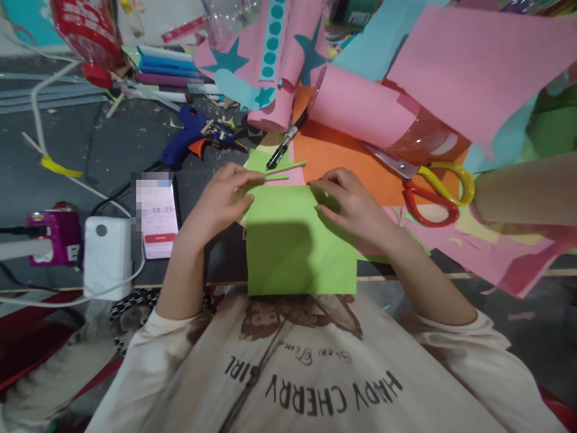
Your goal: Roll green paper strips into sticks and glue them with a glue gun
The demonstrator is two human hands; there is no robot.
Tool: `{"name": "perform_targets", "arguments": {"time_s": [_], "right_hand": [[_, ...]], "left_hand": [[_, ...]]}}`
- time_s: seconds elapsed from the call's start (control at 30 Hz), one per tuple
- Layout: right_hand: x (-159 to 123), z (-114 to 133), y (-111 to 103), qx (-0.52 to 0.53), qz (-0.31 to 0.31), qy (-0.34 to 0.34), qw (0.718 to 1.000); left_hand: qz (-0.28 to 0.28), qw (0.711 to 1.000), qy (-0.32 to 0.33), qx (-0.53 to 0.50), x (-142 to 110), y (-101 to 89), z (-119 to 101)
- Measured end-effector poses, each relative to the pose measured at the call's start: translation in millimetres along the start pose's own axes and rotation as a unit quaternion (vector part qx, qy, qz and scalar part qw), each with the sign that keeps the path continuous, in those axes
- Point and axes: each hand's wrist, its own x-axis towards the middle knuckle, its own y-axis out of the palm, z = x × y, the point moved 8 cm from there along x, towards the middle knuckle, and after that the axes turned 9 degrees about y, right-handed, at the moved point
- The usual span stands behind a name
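Note:
A bright green paper sheet (pixel 293 258) lies in front of me, its near edge hanging over the table's front edge. My left hand (pixel 228 195) pinches its far left corner with bent fingers. At the far right corner, my right hand (pixel 345 201) grips the edge between thumb and fingers. Just beyond that edge are two thin green paper strips (pixel 291 166), one slanted, with their left ends close to my left fingertips. A black pen (pixel 286 144) lies behind them, pointing toward me.
On the left are a blue glue gun (pixel 198 137), a phone (pixel 157 219), a white power bank (pixel 107 255) and cables. Scissors (pixel 428 186) with red and yellow handles lie right on orange paper (pixel 333 159). Pink-wrapped tubes (pixel 360 105) and a red-labelled bottle (pixel 88 33) stand farther back.

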Motion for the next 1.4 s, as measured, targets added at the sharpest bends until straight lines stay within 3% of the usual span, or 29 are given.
{"name": "perform_targets", "arguments": {"time_s": [0.13, 0.23, 0.4, 0.53, 0.73, 0.87, 0.97, 1.03, 1.13, 1.23, 1.4], "right_hand": [[1, 0, -5, 0.028, -0.026, 0.003, 0.999], [-2, -15, -15, 0.084, -0.06, 0.056, 0.993], [-28, -62, -30, 0.24, -0.141, 0.201, 0.939], [-58, -84, -28, 0.296, -0.184, 0.263, 0.9], [-99, -80, -12, 0.343, -0.197, 0.327, 0.858], [-119, -67, 2, 0.396, -0.167, 0.349, 0.833], [-119, -63, -7, 0.353, -0.171, 0.327, 0.86], [-109, -62, -19, 0.295, -0.175, 0.298, 0.891], [-81, -61, -34, 0.218, -0.159, 0.249, 0.93], [-43, -50, -41, 0.132, -0.109, 0.193, 0.966], [-1, -9, -30, -0.013, -0.049, 0.048, 0.998]], "left_hand": [[-0.173, 0.979, -0.08, -0.077, -14, -29.0, 15], [-0.216, 0.964, -0.102, -0.117, -24, -31.0, 17], [-0.182, 0.956, -0.133, -0.187, -31, -17.1, 19], [-0.159, 0.964, -0.114, -0.179, -28, -12.8, 18], [-0.129, 0.988, -0.068, -0.043, -24, -10.1, 17], [-0.107, 0.994, -0.002, 0.007, -21, -3.7, 3], [-0.077, 0.992, 0.098, -0.003, -18, 4.3, -26], [-0.016, 0.985, 0.169, -0.019, -19, 17.4, -51], [0.085, 0.965, 0.249, -0.002, -28, 44.7, -83], [0.168, 0.94, 0.293, 0.043, -41, 78.3, -97], [0.152, 0.936, 0.289, 0.133, -56, 108.6, -97]]}}
